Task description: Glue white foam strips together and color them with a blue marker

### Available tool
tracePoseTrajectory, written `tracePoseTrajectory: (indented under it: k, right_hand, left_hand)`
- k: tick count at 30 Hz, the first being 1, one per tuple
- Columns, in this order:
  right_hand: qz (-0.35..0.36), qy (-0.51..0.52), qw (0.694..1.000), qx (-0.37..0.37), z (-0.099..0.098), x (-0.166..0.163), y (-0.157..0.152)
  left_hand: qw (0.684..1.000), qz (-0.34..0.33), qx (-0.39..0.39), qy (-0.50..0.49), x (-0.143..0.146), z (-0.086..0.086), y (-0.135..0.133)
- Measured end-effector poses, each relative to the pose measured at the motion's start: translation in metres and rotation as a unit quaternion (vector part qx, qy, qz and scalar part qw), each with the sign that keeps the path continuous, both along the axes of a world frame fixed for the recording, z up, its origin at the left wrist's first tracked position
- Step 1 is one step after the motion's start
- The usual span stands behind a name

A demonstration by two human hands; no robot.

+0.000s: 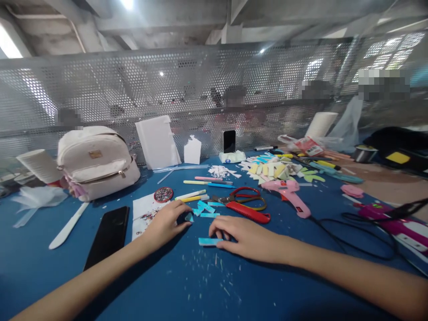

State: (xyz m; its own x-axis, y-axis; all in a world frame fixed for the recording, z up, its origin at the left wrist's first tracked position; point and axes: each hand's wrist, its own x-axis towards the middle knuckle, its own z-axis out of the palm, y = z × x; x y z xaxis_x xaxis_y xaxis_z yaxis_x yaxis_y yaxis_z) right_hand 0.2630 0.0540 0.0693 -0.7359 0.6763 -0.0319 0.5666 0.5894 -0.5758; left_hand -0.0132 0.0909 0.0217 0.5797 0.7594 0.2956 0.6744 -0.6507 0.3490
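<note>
My left hand (169, 219) is curled at the middle of the blue table, with a small folded blue piece (189, 217) between its thumb and fingertips. To its right, my right hand (242, 236) has its thumb and bent fingers closed at the end of a flat light-blue strip (207, 241). Several more blue strips (203, 207) lie in a loose heap just beyond both hands. Behind them rest red-handled scissors (246, 194) and a red utility knife (249, 212). Whether the strips are paper or foam I cannot tell.
A black phone (109, 234) and a white backpack (96, 162) are on the left. A pink glue gun (289, 195) trails its black cable (344, 245) on the right. Cut pieces (274, 169) are piled farther back. Markers (192, 198) and a glitter dish (163, 194) lie nearer.
</note>
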Motion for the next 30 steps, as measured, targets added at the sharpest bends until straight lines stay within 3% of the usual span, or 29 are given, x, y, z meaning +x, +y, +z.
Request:
tracePoseTrajectory:
  k: [9,17,25,30]
  right_hand:
    - [-0.008,0.023,0.998,-0.053,0.016,0.014,-0.005]
    - [-0.014,0.078,0.987,-0.14,0.006,0.013,-0.003]
    - [-0.044,0.167,0.921,-0.35,-0.009,0.013,-0.005]
    - [-0.041,0.189,0.9,-0.392,-0.014,0.007,-0.002]
  left_hand:
    - [1.0,0.017,-0.008,-0.009,0.001,-0.003,-0.012]
    - [1.0,0.02,0.002,-0.023,-0.004,0.001,-0.05]
    - [1.0,-0.002,0.008,-0.026,0.0,-0.003,-0.076]
    - [0.999,-0.014,-0.018,-0.044,0.007,-0.003,-0.084]
